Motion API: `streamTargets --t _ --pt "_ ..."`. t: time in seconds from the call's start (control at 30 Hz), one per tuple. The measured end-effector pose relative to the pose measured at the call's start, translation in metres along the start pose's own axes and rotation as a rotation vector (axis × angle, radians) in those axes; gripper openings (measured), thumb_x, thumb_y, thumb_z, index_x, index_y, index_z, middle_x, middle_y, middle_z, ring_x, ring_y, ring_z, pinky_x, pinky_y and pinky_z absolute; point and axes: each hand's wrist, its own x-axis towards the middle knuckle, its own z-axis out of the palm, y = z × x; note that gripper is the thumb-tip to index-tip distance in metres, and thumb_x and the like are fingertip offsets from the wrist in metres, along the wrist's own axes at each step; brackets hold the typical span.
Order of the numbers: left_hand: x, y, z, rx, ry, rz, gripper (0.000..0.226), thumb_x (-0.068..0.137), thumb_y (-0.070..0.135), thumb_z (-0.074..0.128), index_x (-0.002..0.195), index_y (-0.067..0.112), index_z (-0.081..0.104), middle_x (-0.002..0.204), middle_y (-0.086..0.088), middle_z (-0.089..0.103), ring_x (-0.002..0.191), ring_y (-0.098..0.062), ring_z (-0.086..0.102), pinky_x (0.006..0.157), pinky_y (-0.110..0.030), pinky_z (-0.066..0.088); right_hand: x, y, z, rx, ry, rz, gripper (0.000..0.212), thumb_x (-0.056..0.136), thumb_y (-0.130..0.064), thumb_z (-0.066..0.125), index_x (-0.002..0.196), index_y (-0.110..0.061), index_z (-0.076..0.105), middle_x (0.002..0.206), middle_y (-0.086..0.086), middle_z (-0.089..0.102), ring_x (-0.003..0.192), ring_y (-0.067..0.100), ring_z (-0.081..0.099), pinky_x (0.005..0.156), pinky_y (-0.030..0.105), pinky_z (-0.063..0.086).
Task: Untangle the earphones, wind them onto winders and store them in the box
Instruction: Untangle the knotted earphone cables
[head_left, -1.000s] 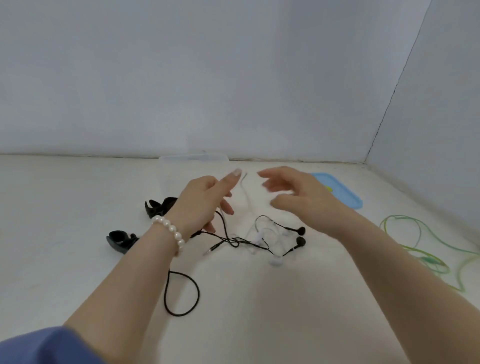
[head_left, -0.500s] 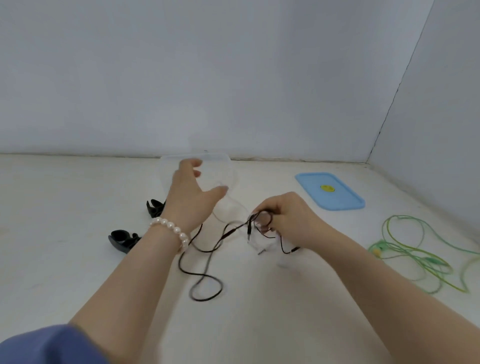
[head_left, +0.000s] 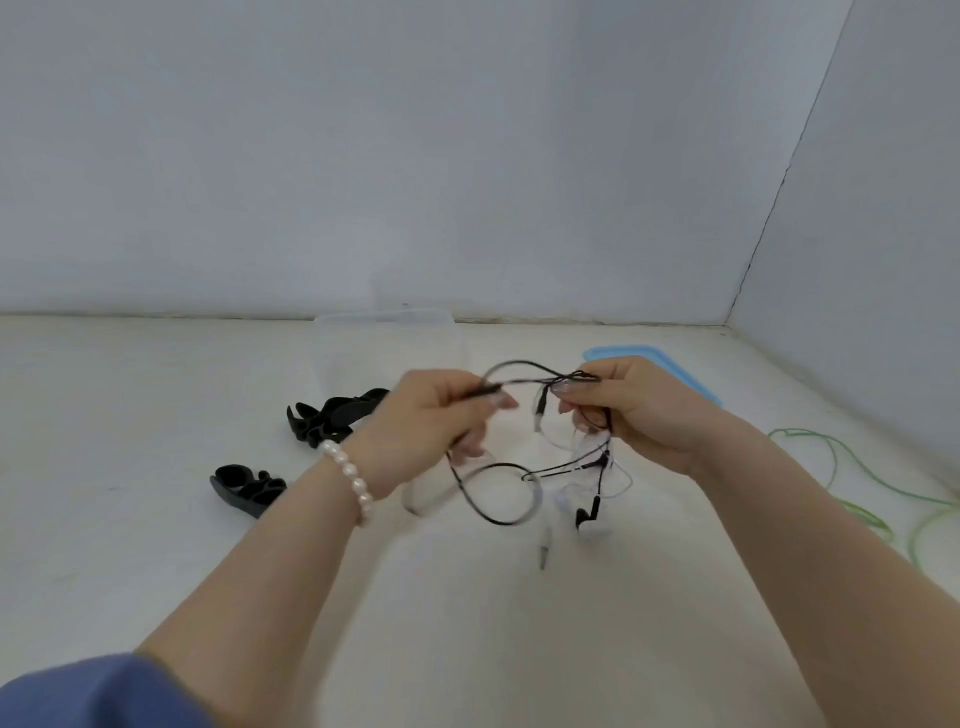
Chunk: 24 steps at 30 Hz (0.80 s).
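Both hands hold a tangle of black earphones (head_left: 498, 499) and white earphones (head_left: 571, 499) above the table. My left hand (head_left: 431, 431) pinches a black cable end between thumb and fingers. My right hand (head_left: 628, 415) pinches the knot of black and white cables. Loops, a black earbud (head_left: 587, 514) and a plug (head_left: 544, 553) hang below the hands. Two black winders (head_left: 332, 413) (head_left: 247, 488) lie on the table to the left. The clear box (head_left: 384, 325) stands behind the hands at the wall.
A blue lid (head_left: 675, 371) lies at the right behind my right hand. Green earphones (head_left: 852, 499) lie loose at the right edge of the table. Walls close off the back and the right side.
Both hands have lifted the tangle off the table. My left hand came back from the box and took hold of a black cable end. The loops now hang in the air.
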Motion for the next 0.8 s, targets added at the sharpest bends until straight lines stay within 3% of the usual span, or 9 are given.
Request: streamTargets --t 0.1,0.27,0.43,0.5,0.57,0.67,0.8 --pt "0.002 0.004 -0.02 -0.11 0.08 -0.042 0.024 0.091 0.005 0.045 0.09 0.011 0.068 0.036 0.006 0.034 0.034 -0.007 0.029 0.053 -0.02 0.048 -0.002 0.001 -0.014 -0.005 -0.019 0.044 0.013 0.059 -0.02 0.072 0.052 -0.013 0.063 0.054 0.005 0.043 0.045 0.011 0.037 0.056 0.026 0.025" --pt "-0.004 0.005 -0.035 -0.135 -0.064 -0.132 0.017 0.084 0.011 0.054 0.089 0.008 0.07 0.033 0.004 0.028 0.03 -0.007 0.025 0.064 -0.022 0.055 -0.004 0.007 -0.03 0.075 -0.114 0.108 0.005 0.061 -0.011 0.065 0.06 -0.008 0.061 0.047 -0.002 0.05 0.044 0.008 0.044 0.044 0.016 0.037" --pt "-0.002 0.004 -0.046 -0.673 0.029 -0.038 0.031 0.082 0.025 0.045 0.059 0.016 0.063 0.03 0.007 0.031 0.026 -0.005 0.027 0.066 -0.023 0.056 -0.003 0.014 -0.042 0.027 -0.111 0.219 0.017 0.067 -0.017 0.065 0.051 -0.016 0.068 0.059 0.003 0.061 0.056 0.012 0.056 0.054 0.02 0.042" --pt "0.003 0.002 -0.051 -0.818 0.066 -0.033 0.036 0.084 0.027 0.043 0.053 0.018 0.059 0.039 0.007 0.039 0.036 -0.007 0.04 0.073 -0.027 0.054 -0.001 0.017 -0.044 -0.063 -0.11 0.252 0.023 0.079 -0.016 0.063 0.057 -0.016 0.066 0.06 0.005 0.06 0.058 0.013 0.057 0.058 0.024 0.037" --pt "0.005 -0.003 -0.051 -0.865 0.094 -0.062 0.038 0.085 0.028 0.043 0.05 0.019 0.056 0.05 0.007 0.051 0.058 -0.01 0.055 0.084 -0.034 0.049 -0.001 0.016 -0.044 -0.121 -0.092 0.299 0.022 0.087 -0.017 0.059 0.066 -0.014 0.061 0.062 0.004 0.06 0.055 0.01 0.058 0.058 0.025 0.036" --pt "0.009 -0.008 -0.05 -0.865 0.185 -0.104 0.043 0.09 0.026 0.043 0.049 0.018 0.055 0.057 0.006 0.057 0.073 -0.012 0.058 0.086 -0.034 0.043 0.001 0.014 -0.044 -0.067 -0.01 0.377 0.019 0.09 -0.017 0.056 0.072 -0.012 0.056 0.052 0.001 0.048 0.044 0.012 0.049 0.053 0.024 0.035" --pt "0.011 -0.009 -0.06 -0.934 0.373 -0.128 0.04 0.081 0.019 0.046 0.041 0.019 0.048 0.05 0.007 0.05 0.055 -0.011 0.053 0.072 -0.027 0.042 -0.001 0.013 -0.053 0.168 0.227 0.391 0.022 0.088 -0.011 0.05 0.067 -0.013 0.045 0.036 -0.004 0.026 0.029 0.01 0.026 0.037 0.017 0.027"
